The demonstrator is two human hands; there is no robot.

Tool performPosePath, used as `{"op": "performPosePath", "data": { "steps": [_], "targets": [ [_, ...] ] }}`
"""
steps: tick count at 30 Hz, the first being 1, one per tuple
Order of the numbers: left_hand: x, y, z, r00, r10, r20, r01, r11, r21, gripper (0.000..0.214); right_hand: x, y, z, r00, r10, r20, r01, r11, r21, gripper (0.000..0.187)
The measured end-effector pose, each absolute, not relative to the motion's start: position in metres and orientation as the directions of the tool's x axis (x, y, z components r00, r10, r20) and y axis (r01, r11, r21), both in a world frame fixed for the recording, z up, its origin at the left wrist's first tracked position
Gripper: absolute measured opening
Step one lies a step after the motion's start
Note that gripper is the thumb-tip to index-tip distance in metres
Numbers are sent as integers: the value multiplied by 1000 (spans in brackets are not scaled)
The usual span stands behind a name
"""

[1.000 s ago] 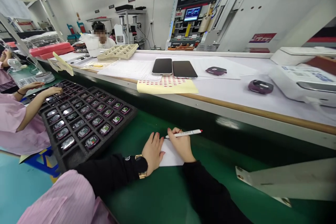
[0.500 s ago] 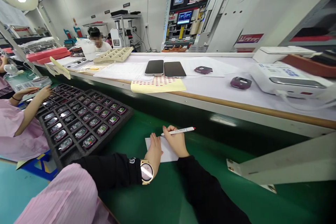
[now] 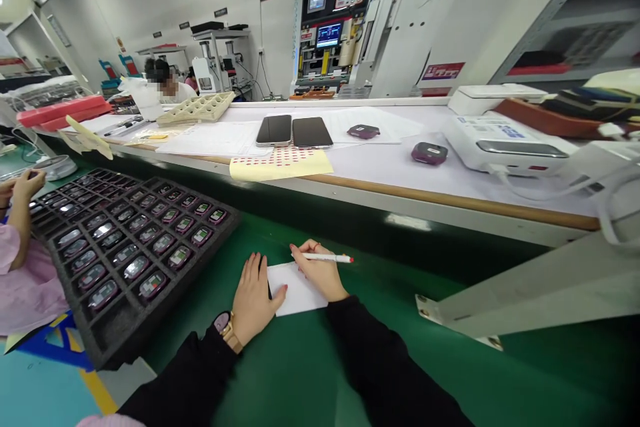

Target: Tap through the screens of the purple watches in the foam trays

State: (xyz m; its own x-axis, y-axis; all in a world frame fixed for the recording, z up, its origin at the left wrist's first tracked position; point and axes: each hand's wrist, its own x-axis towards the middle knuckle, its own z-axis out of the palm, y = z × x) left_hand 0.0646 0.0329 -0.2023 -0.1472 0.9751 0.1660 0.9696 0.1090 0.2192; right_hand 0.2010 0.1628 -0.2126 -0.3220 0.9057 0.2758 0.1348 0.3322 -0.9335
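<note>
A small white sheet of paper (image 3: 295, 290) lies on the green mat (image 3: 280, 367). My right hand (image 3: 323, 273) grips a white marker pen (image 3: 325, 257) with a red end pointing right, over the paper's upper edge. My left hand (image 3: 254, 300) is laid flat with fingers stretched, its thumb on the paper's left edge; a narrow dark item, partly hidden, shows beside its fingers. On my left wrist is a gold watch (image 3: 227, 332). To the left stands a black foam tray (image 3: 113, 340) holding many small purple-rimmed devices in its compartments.
A raised shelf (image 3: 400, 180) runs across, with two phones (image 3: 274, 130), a yellow sticker sheet (image 3: 285, 165), two dark purple devices (image 3: 429, 153) and a white machine (image 3: 505, 147). A metal bracket (image 3: 457, 320) stands at right. Co-worker's hands (image 3: 25, 183) are at far left.
My left hand has moved left off the middle of the paper and turned, fingers spread flatter. My right hand still holds the pen. The camera view has shifted rightward.
</note>
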Motion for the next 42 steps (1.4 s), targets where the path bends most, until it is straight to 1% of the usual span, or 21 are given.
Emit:
{"op": "performPosePath", "data": {
  "steps": [3,6,9,13,16,22,27,31,36,42],
  "targets": [
    [59,39,-202,-139,977,162,968,100,232,76,194,151,-205,-333,904,267,103,316,-943,50],
    [60,45,-200,-98,984,151,968,59,245,72,183,139,-199,-362,899,246,65,288,-955,47],
    [62,47,-199,-91,986,137,962,52,267,69,170,131,-199,-387,899,206,31,237,-971,49],
    [58,46,-200,-169,979,113,948,130,292,84,160,129,-202,-379,903,203,3,221,-975,55],
    [52,45,-197,-184,980,79,942,153,298,87,157,129,-203,-358,905,229,2,246,-969,59],
    [43,44,-189,-128,992,1,943,121,311,87,157,127,-204,-354,907,229,20,252,-967,60],
    [42,43,-183,-108,993,-51,940,119,320,94,160,127,-205,-319,926,200,4,212,-977,54],
    [41,42,-182,-103,993,-65,938,118,326,94,163,128,-207,-318,935,160,13,173,-985,52],
    [39,42,-183,-87,994,-62,934,103,342,92,164,129,-206,-319,928,193,80,229,-970,61],
    [37,42,-186,-79,996,-35,932,86,352,89,161,127,-205,-382,895,231,149,306,-940,59]
  ]
}}
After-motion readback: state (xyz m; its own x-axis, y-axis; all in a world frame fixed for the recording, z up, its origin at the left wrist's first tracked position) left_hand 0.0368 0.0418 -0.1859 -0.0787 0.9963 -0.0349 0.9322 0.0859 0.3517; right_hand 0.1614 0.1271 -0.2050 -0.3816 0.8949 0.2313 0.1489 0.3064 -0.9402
